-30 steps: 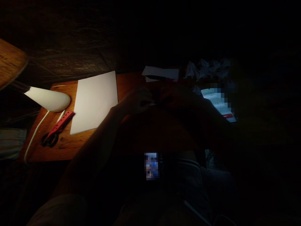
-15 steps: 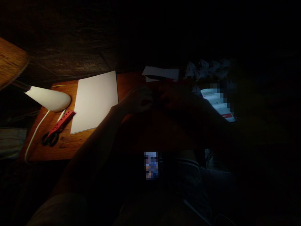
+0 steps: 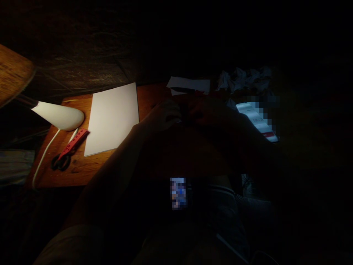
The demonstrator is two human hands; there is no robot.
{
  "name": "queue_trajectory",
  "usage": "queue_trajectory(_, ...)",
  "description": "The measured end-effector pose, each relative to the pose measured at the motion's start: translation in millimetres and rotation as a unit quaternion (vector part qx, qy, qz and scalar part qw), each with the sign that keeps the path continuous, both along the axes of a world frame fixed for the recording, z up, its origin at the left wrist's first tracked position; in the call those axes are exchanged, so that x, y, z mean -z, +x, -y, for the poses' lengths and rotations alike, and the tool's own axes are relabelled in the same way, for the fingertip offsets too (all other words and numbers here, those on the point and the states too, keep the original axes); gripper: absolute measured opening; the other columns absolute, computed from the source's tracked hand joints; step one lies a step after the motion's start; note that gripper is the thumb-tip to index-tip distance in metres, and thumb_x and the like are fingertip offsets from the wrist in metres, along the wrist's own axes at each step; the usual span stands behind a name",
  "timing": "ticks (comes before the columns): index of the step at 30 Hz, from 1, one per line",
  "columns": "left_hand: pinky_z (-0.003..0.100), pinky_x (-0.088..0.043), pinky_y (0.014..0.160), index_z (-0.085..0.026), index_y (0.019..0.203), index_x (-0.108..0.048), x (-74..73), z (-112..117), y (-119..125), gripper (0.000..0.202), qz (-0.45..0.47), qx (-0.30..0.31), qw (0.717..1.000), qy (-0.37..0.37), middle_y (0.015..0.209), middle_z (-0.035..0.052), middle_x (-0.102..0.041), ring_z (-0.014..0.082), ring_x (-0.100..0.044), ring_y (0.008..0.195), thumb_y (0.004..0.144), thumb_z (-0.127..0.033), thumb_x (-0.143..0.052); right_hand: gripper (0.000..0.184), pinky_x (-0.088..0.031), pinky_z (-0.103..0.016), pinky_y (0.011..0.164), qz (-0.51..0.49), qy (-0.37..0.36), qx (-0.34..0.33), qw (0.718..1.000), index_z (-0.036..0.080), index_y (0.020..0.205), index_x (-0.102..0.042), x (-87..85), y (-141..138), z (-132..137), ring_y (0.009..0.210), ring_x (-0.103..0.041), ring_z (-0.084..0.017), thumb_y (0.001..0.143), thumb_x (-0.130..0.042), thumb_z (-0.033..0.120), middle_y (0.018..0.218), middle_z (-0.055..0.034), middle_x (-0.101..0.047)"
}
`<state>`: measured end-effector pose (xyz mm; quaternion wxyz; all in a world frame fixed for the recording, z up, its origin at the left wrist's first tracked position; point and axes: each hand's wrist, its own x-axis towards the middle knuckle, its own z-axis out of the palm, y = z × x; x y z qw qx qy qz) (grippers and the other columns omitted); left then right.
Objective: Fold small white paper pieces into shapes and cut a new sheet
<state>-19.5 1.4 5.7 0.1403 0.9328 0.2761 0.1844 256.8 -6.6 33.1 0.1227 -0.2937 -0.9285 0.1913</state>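
In the dark middle of the wooden table my left hand (image 3: 167, 115) and my right hand (image 3: 199, 111) are close together, fingers curled inward. A small pale edge shows under the left fingertips, but what they hold is too dark to make out. Deep shadow covers most of the right fingers. Just beyond the hands lie white paper pieces (image 3: 202, 85), with a long dark object with a reddish end across them. Left of my left forearm is a stack of white paper sheets (image 3: 114, 116), lit by the lamp.
At the left stands a white lamp (image 3: 59, 116) with its cord. Scissors with black handles and a red cover (image 3: 73, 143) lie beside it. Several folded white paper pieces (image 3: 238, 79) sit at the back right, near a lit phone (image 3: 257, 119). A second lit screen (image 3: 178, 193) glows below the table edge.
Both hands stay almost in place, with slight finger movement. A pale edge now shows under the left fingertips. The whole view has shifted slightly.
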Motion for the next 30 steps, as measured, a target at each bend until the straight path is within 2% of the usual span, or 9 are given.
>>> queue_trajectory(8, 0.051, -0.056, 0.114, -0.023, 0.115, -0.085, -4.4, 5.1, -0.6, 0.026, -0.008, -0.01, 1.0, -0.01, 0.123, 0.0113, -0.08, 0.0318, -0.07, 0.126, 0.103, -0.042, -0.072, 0.03, -0.049, -0.04, 0.092, -0.02, -0.002, 0.008, 1.0, 0.022, 0.109, -0.09, 1.7, 1.6, 1.6, 0.105, -0.072, -0.027, 0.091, -0.066, 0.016, 0.12, -0.0087, -0.084)
queue_trajectory(13, 0.054, -0.055, 0.113, -0.022, 0.118, -0.084, -5.5, 5.1, -0.1, 0.026, -0.017, -0.007, 1.0, -0.01, 0.122, 0.013, -0.081, 0.0333, -0.07, 0.127, 0.103, -0.037, -0.068, 0.029, -0.05, -0.044, 0.097, -0.033, -0.008, 0.002, 0.999, 0.022, 0.109, -0.09, 5.6, 1.3, -1.8, 0.105, -0.073, -0.027, 0.091, -0.067, 0.017, 0.118, -0.0086, -0.084)
queue_trajectory(18, 0.052, -0.055, 0.113, -0.021, 0.12, -0.084, -5.5, 4.3, -0.8, 0.029, -0.023, 0.001, 1.0, -0.001, 0.126, 0.0127, -0.08, 0.0325, -0.07, 0.128, 0.101, -0.033, -0.065, 0.03, -0.051, -0.044, 0.097, -0.028, -0.017, -0.007, 0.999, 0.02, 0.109, -0.09, 2.4, 3.0, -1.3, 0.106, -0.072, -0.026, 0.092, -0.066, 0.015, 0.12, -0.0107, -0.084)
queue_trajectory(24, 0.051, -0.055, 0.115, -0.024, 0.122, -0.084, -6.3, 3.7, -1.6, 0.033, -0.037, -0.007, 0.999, 0.005, 0.129, 0.0095, -0.08, 0.0317, -0.07, 0.128, 0.092, -0.03, -0.072, 0.029, -0.052, -0.043, 0.098, -0.053, -0.005, -0.029, 0.998, 0.023, 0.109, -0.09, 4.0, 5.2, -3.2, 0.105, -0.072, -0.024, 0.093, -0.067, 0.017, 0.116, -0.007, -0.084)
queue_trajectory(30, 0.052, -0.055, 0.115, -0.025, 0.121, -0.085, -4.3, 2.8, -0.6, 0.033, -0.037, -0.009, 0.999, 0.01, 0.128, 0.0092, -0.08, 0.0322, -0.071, 0.128, 0.09, -0.027, -0.073, 0.029, -0.054, -0.04, 0.094, -0.049, -0.022, -0.01, 0.999, 0.021, 0.11, -0.09, 5.0, 5.1, -3.9, 0.105, -0.074, -0.025, 0.093, -0.068, 0.015, 0.12, -0.0103, -0.084)
